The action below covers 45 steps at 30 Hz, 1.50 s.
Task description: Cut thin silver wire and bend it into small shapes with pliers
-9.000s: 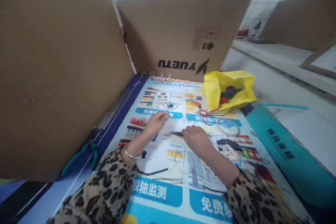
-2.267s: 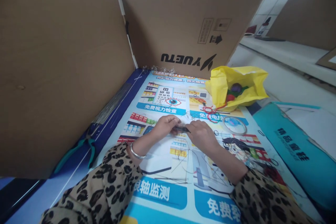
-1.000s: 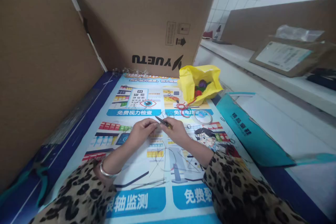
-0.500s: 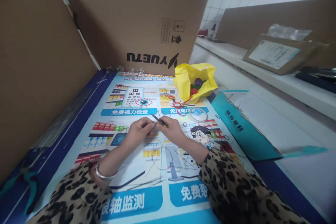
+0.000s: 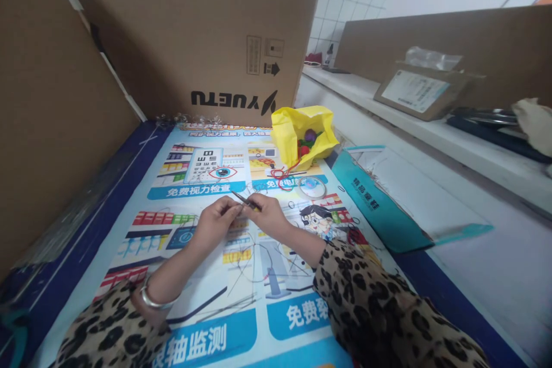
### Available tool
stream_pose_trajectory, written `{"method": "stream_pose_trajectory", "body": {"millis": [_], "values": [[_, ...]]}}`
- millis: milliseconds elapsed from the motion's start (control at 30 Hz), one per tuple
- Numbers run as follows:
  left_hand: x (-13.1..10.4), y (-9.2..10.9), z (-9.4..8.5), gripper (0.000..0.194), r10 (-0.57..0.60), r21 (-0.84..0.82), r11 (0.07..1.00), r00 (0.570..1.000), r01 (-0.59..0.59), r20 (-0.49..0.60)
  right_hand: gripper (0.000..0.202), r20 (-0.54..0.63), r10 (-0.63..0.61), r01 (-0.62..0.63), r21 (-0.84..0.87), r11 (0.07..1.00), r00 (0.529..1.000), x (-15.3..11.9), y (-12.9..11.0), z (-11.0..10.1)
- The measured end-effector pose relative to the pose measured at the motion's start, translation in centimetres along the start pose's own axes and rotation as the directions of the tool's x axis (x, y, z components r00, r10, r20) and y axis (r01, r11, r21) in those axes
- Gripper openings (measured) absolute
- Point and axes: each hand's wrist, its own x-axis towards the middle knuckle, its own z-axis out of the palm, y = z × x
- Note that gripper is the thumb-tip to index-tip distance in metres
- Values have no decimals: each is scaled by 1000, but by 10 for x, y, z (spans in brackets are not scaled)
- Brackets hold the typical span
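My right hand (image 5: 268, 215) is closed around a slim, dark pair of pliers (image 5: 245, 200), their pointed jaws reaching up and to the left. Close beside it, my left hand (image 5: 217, 219) pinches thumb and fingertips together by the jaws; whatever it holds is too small to make out. Thin wires (image 5: 254, 269) lie loose on the printed poster below my wrists. Beyond the hands is a clear round roll (image 5: 312, 188), with red cord (image 5: 281, 178) next to it.
An open yellow bag (image 5: 282, 135) with purple, red and green pieces stands at the back. A teal box (image 5: 362, 195) leans along the right side. Large cardboard panels (image 5: 207, 29) wall off the back and left. A shelf (image 5: 357, 95) on the right bears a small package (image 5: 418, 92).
The camera has turned slightly right, so the scene sits further left. Both hands keep nearly the same pose, with the pliers still in my right hand.
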Motion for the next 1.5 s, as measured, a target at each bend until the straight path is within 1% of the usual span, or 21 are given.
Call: {"method": "stream_pose_trajectory", "body": {"millis": [100, 167, 267, 333, 400, 433, 500, 567, 600, 667, 733, 800, 900, 1200, 1367, 1500], "values": [[-2, 0, 1, 21, 15, -35, 999, 1000, -14, 1, 8, 17, -16, 16, 6, 1000, 1000, 0, 2, -1], [-3, 0, 1, 22, 23, -59, 998, 999, -21, 28, 6, 34, -21, 21, 17, 1000, 999, 0, 1, -1], [-4, 3, 0, 22, 2, -176, 984, 999, 6, 46, 11, 56, 1, -3, 21, 1000, 998, 0, -2, -4], [-4, 6, -2, 22, -13, -261, 965, 1000, 9, -15, 15, 64, -5, 5, 5, 1000, 998, 0, -3, -7], [-4, 9, -5, 21, -42, -354, 935, 999, 29, -28, 18, 28, -65, 67, -75, 995, 998, 1, -2, -10], [-4, 10, -7, 22, -64, -413, 909, 998, 49, -24, 17, -4, -130, 129, -135, 982, 991, 1, 0, -12], [-3, 12, -9, 23, -111, -504, 859, 994, 94, -4, 14, -14, -283, 267, -297, 917, 959, 2, 5, -14], [-3, 12, -11, 24, -140, -544, 831, 990, 118, 1, 14, 13, -405, 362, -476, 801, 914, 4, 9, -16], [-2, 12, -11, 25, -144, -553, 824, 990, 119, -2, 14, 45, -441, 390, -555, 735, 896, 4, 11, -18], [-1, 11, -11, 26, -134, -558, 823, 991, 106, -11, 13, 117, -477, 421, -678, 602, 871, 4, 11, -20], [0, 10, -11, 28, -125, -554, 828, 992, 90, -25, 13, 173, -486, 433, -754, 494, 857, 4, 8, -23], [0, 9, -11, 29, -130, -550, 831, 991, 88, -38, 14, 209, -487, 435, -799, 415, 848, 3, 4, -25], [0, 8, -12, 32, -149, -538, 836, 988, 103, -42, 14, 238, -484, 433, -834, 342, 842, 2, 1, -26], [0, 14, -14, 23, -176, -516, 846, 984, 136, -28, 14, 288, -469, 444, -856, 265, 835, 2, -1, -27], [0, 14, -14, 20, -180, -500, 855, 983, 138, -37, 14, 305, -484, 466, -847, 255, 820, 1, -2, -26], [0, 14, -13, 19, -165, -479, 871, 983, 109, -76, 15, 311, -483, 474, -840, 263, 819, 2, 0, -25]]}}
